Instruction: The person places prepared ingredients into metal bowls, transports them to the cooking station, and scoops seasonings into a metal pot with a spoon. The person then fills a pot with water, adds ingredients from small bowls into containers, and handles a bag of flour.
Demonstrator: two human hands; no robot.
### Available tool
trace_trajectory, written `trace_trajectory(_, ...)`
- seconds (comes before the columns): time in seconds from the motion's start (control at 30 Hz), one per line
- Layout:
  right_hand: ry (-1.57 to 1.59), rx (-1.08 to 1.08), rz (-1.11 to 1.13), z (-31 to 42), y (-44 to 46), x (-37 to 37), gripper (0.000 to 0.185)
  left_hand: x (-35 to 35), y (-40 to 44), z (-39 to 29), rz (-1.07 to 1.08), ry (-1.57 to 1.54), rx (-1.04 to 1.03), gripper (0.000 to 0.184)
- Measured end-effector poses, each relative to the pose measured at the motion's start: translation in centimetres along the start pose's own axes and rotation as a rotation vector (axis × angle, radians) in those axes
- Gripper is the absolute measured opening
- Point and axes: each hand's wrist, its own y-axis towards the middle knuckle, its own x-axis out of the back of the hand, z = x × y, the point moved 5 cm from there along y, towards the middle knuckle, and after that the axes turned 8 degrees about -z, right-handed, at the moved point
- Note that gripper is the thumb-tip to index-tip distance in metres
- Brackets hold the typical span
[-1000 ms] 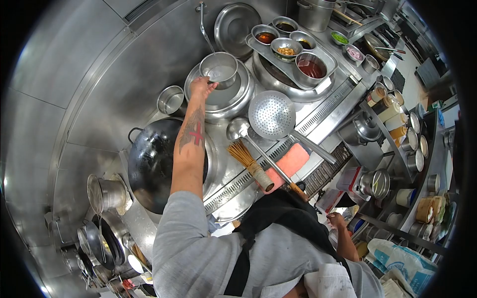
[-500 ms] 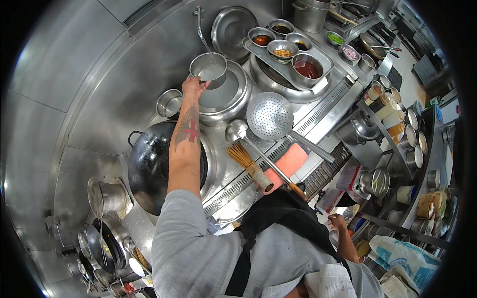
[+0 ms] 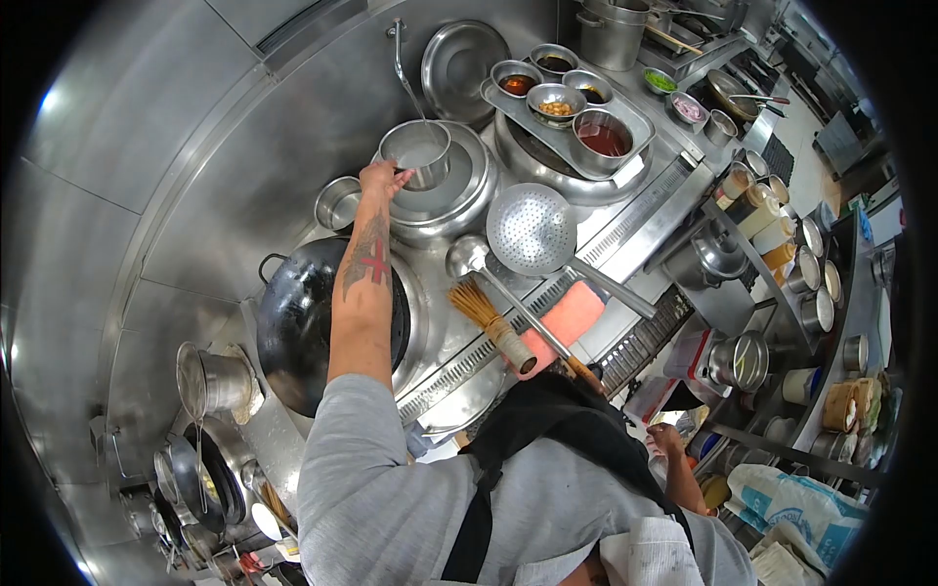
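Note:
My left hand [image 3: 385, 179] reaches forward and grips the near rim of a round metal pot [image 3: 428, 174]. The pot is under the end of a bent faucet [image 3: 401, 66], over a broad round metal cover [image 3: 459, 203]; I cannot tell whether it rests on it. Beside my hand is a smaller metal pot [image 3: 337, 205]. Below my left forearm lies a dark wok [image 3: 298, 332]. At my right side, my right hand [image 3: 666, 441] is low with its fingers curled; what they hold, if anything, is hidden. A plastic tub [image 3: 649, 398] is near it.
A perforated strainer [image 3: 531, 228], a ladle [image 3: 466, 256], a bamboo brush [image 3: 493, 322] and a pink cloth [image 3: 567, 320] lie on the counter before me. A tray [image 3: 640, 127] bears several bowls of sauce. Shelves [image 3: 782, 293] with containers stand to the right.
The pot in my left hand has come slightly lower and nearer to me under the faucet, its rim tilted a little differently. The whole view has shifted slightly. My right hand stays low.

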Motion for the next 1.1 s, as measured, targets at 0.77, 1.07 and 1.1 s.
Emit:
trace_trajectory(0.77,0.097,-0.131,0.047,-3.4,-0.4,0.3,0.022,-4.4,-1.5,1.2,0.137,0.008,0.022,0.017)
trace_trajectory(1.07,0.129,-0.121,0.026,-3.4,0.5,0.8,0.021,-4.1,-1.1,1.4,0.138,-0.044,0.009,0.024)
trace_trajectory(1.1,0.151,-0.116,0.021,-3.4,0.5,0.8,0.02,-3.9,-1.0,1.5,0.121,-0.042,-0.003,0.024)
